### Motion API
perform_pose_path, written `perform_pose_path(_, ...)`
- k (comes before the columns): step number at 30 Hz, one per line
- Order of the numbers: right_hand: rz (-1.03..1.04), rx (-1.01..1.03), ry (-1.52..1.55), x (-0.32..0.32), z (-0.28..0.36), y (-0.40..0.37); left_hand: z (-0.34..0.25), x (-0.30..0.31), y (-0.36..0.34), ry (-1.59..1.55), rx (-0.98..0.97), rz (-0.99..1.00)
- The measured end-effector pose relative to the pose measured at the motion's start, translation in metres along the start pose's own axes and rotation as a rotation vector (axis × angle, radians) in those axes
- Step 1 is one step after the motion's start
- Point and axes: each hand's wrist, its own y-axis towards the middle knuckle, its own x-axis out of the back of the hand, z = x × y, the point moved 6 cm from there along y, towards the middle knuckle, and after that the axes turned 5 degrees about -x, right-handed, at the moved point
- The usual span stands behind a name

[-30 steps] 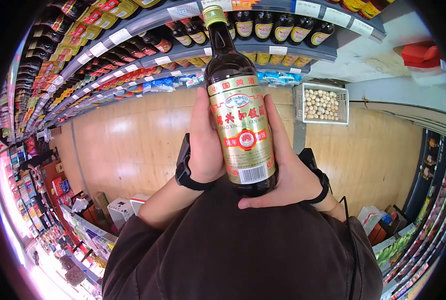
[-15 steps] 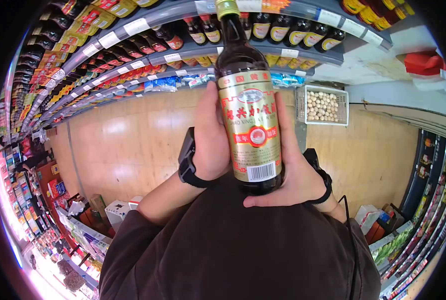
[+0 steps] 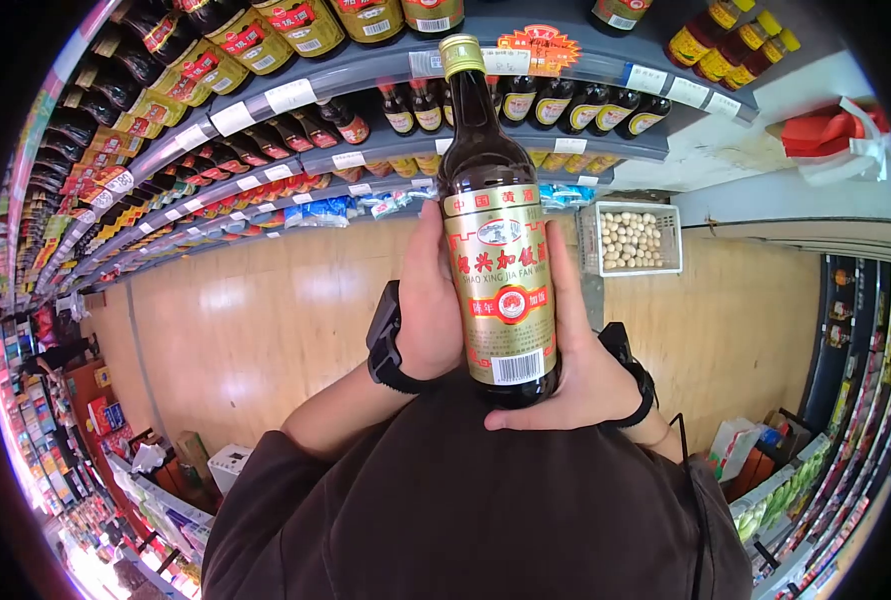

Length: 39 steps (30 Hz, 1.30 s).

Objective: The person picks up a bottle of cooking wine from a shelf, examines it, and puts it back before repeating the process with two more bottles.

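Note:
Between my two hands is a dark glass bottle of Shao Xing Jia Fan wine [image 3: 506,265], its gold cap up and its gold-and-red label facing me. My left hand [image 3: 430,310] presses against the bottle's left side, fingers mostly behind it. Around the lower right side goes my right hand [image 3: 581,370], with the thumb below the base and fingers along the side. Both hands are closed on the bottle, which leans slightly with its neck toward the shelves. Dark straps circle both wrists.
Ahead, curved grey shelves [image 3: 606,140] carry rows of sauce bottles [image 3: 286,35] and price tags. A white crate of eggs or similar round items [image 3: 634,240] stands on the wooden floor [image 3: 266,310]. A red bag [image 3: 826,135] hangs at right, with more stocked shelves [image 3: 866,400] below.
The bottle and both hands sit slightly lower in view. More of the upper shelf now shows, including an orange starburst sign. Both hands keep their hold.

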Motion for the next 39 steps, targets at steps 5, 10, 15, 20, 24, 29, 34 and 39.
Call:
perform_pose_path(5, -0.005, -0.013, -0.068, 0.003, 0.002, 0.007, -0.003, 0.004, 0.006, -0.078, -0.006, 0.06)
perform_pose_path(10, -0.014, 0.007, -0.116, 0.001, 0.003, 0.009, -0.007, 0.009, 0.006, -0.014, -0.009, 0.016)
perform_pose_path(15, -0.021, 0.019, -0.159, 0.003, 0.001, 0.011, -0.003, 0.012, 0.009, -0.102, 0.016, 0.046)
perform_pose_path(20, -0.033, 0.019, -0.158, 0.007, 0.007, 0.013, -0.003, 0.012, 0.012, -0.104, 0.026, 0.104)
perform_pose_path(24, -0.026, 0.001, -0.152, 0.006, 0.005, 0.013, -0.003, 0.012, 0.013, -0.064, 0.029, 0.046)
perform_pose_path(29, -0.031, 0.029, -0.172, 0.009, 0.003, 0.016, -0.002, 0.01, 0.015, -0.084, 0.032, 0.035)
perform_pose_path(34, -0.066, 0.012, -0.093, 0.013, -0.002, 0.014, -0.003, 0.001, 0.016, -0.161, 0.079, 0.12)
perform_pose_path(39, -0.048, -0.025, 0.072, 0.014, -0.009, 0.014, 0.002, 0.004, 0.019, -0.168, 0.128, 0.124)
